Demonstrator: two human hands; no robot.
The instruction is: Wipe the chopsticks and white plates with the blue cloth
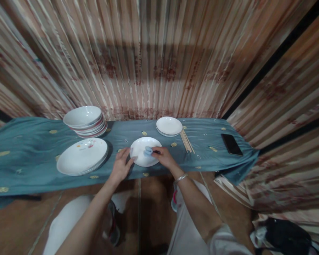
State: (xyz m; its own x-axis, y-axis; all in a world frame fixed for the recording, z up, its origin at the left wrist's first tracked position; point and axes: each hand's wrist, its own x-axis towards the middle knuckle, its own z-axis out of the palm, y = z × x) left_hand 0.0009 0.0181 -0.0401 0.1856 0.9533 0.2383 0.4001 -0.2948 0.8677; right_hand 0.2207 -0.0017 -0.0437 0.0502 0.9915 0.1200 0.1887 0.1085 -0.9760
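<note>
A small white plate (pixel 140 161) lies near the front edge of the cloth-covered table. At its left rim is my left hand (pixel 121 165), thumb and fingers apart around the edge, holding it. My right hand (pixel 163 157) is closed on a pale blue looped thing (pixel 148 151) with a dark part at the fingers; its exact kind is unclear. This thing is over the middle of the plate, and I cannot tell whether it touches the surface. A silvery bracelet (pixel 182 177) circles my right wrist.
Stacked bowls (pixel 82 117) stand at the back left, behind large flower-printed plates (pixel 82 157). Small plates (pixel 169 125) sit at the back, with several chopsticks (pixel 186 140) beside them. A black phone (pixel 231 144) lies at right on the teal tablecloth (pixel 210 161). Curtains (pixel 149 71) hang behind.
</note>
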